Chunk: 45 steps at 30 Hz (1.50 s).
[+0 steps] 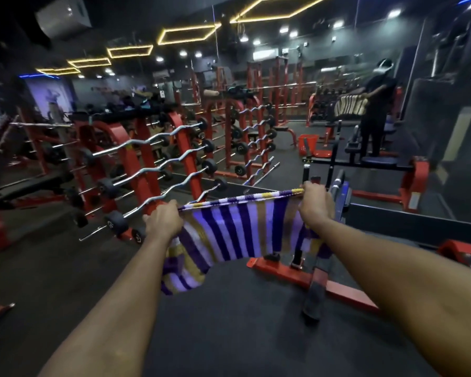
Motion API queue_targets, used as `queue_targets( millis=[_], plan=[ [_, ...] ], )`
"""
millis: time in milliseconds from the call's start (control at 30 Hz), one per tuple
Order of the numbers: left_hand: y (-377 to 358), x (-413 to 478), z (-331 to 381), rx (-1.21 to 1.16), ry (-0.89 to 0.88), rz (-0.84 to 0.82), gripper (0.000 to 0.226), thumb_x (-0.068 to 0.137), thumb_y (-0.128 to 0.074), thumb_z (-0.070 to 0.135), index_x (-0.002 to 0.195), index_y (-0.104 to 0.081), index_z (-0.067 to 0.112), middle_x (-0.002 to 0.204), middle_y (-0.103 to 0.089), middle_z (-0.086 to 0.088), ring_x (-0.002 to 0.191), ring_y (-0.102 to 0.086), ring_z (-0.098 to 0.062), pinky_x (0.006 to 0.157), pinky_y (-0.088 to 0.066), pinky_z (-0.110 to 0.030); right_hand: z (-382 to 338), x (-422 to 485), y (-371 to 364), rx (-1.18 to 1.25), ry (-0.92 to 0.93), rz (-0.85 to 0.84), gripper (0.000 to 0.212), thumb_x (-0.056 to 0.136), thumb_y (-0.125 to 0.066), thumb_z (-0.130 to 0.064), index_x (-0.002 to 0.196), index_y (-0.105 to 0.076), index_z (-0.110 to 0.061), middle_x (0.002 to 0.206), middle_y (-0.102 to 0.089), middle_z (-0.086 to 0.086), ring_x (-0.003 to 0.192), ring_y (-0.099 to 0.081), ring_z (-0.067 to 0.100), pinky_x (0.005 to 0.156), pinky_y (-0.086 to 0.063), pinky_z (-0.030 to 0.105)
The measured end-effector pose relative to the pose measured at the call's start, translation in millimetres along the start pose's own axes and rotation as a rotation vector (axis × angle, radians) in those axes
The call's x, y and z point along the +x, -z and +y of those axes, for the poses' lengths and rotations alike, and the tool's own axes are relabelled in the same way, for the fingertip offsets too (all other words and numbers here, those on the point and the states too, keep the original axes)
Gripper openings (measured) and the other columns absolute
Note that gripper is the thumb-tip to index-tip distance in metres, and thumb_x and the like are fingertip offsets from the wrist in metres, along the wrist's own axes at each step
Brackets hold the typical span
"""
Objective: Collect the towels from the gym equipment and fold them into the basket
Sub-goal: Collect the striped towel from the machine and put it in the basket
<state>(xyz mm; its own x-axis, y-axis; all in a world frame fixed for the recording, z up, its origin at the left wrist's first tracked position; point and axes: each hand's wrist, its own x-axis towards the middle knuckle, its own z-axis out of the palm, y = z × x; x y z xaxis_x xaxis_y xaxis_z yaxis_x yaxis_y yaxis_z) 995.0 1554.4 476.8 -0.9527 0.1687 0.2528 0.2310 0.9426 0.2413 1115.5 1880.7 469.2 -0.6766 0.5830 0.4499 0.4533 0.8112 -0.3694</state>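
Note:
A striped towel (237, 232), purple, white and gold, hangs stretched between my two hands in front of me. My left hand (165, 221) grips its upper left corner. My right hand (316, 204) grips the upper right corner, so the top edge is pulled taut. The lower part droops and bunches toward the left. A red basket (307, 144) stands on the floor further back, seen in the wall mirror.
A red rack of curl bars (158, 170) stands to the left. A red-framed bench (318, 270) sits just behind the towel on the right. The mirror ahead reflects a person holding the towel (375, 104). Dark rubber floor (229, 322) lies below my arms.

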Motion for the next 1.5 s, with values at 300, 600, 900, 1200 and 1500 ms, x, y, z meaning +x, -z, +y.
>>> queue_targets(
  millis=[300, 600, 900, 1200, 1500],
  plan=[
    [3, -1, 32, 0.179, 0.065, 0.466, 0.021, 0.092, -0.038, 0.000, 0.107, -0.053, 0.001, 0.103, -0.062, -0.025, 0.096, -0.058, -0.042, 0.080, -0.046, -0.049, 51, 16, 23, -0.103, -0.103, 0.252, 0.025, 0.088, -0.048, 0.003, 0.110, -0.057, -0.006, 0.106, -0.066, 0.018, 0.098, -0.063, 0.037, 0.083, -0.046, 0.043],
    [11, -4, 40, 0.042, 0.092, 0.612, 0.023, 0.093, -0.038, -0.003, 0.115, -0.044, 0.002, 0.102, -0.056, -0.024, 0.085, -0.060, -0.043, 0.065, -0.053, -0.050, 57, 22, 28, -0.027, -0.147, 0.453, 0.027, 0.091, -0.037, -0.003, 0.117, -0.044, -0.006, 0.103, -0.063, 0.019, 0.092, -0.061, 0.038, 0.082, -0.044, 0.047],
    [7, 23, 16, 0.085, 0.060, -0.260, 0.031, 0.088, -0.055, 0.010, 0.116, -0.060, -0.001, 0.118, -0.066, -0.021, 0.108, -0.063, -0.034, 0.089, -0.049, -0.038, 55, 29, 16, 0.032, -0.352, -0.368, 0.055, 0.093, -0.055, -0.017, 0.143, -0.041, 0.002, 0.144, -0.047, 0.022, 0.131, -0.050, 0.036, 0.102, -0.045, 0.041],
    [0, -3, 79, -0.391, -0.030, -0.567, 0.020, 0.080, -0.062, 0.005, 0.089, -0.070, -0.012, 0.064, -0.065, -0.013, 0.045, -0.055, -0.017, 0.047, -0.046, -0.024, -21, -8, -25, 0.473, 0.067, -0.648, 0.010, 0.084, -0.063, -0.012, 0.076, -0.064, -0.019, 0.083, -0.066, 0.004, 0.082, -0.060, 0.020, 0.073, -0.048, 0.030],
    [16, -17, 122, -0.781, 0.001, -0.633, 0.029, 0.086, -0.032, -0.016, 0.080, -0.059, -0.005, 0.063, -0.059, -0.013, 0.041, -0.060, -0.014, 0.041, -0.050, -0.024, -63, -26, 2, 0.689, 0.285, -0.831, 0.037, 0.074, -0.080, -0.042, 0.097, -0.067, -0.016, 0.082, -0.066, -0.013, 0.075, -0.060, 0.002, 0.067, -0.044, 0.018]
  ],
)
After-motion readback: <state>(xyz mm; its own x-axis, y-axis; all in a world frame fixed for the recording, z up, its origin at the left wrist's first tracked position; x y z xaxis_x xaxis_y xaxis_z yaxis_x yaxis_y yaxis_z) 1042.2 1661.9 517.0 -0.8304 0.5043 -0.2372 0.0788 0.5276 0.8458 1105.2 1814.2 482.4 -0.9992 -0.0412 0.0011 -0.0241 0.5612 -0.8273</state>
